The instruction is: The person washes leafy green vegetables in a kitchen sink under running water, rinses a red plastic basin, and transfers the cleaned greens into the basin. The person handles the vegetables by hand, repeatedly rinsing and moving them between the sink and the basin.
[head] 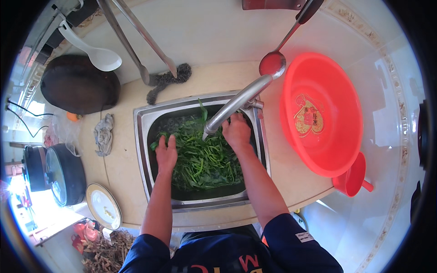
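A steel sink [139, 136] holds water and a mass of leafy green vegetables [208, 160] with long thin stems. My left hand [166, 153] is at the left side of the greens, fingers apart, with dark leaves against its fingertips. Over at the right inner wall, my right hand [236, 131] reaches down among the greens; its fingertips are hidden, so I cannot tell whether it grips any. Between the hands, the metal faucet [235, 105] slants over the sink, its spout low above the vegetables. One long leaf [203, 111] sticks up at the far side.
A large red plastic basin [327, 112] leans at the right, beside a red dipper [351, 179]. Tongs [136, 51], a white spoon [102, 58] and a ladle [272, 65] hang behind. At left are a grey rag [104, 134], a plate [102, 201] and a lidded pot [65, 174].
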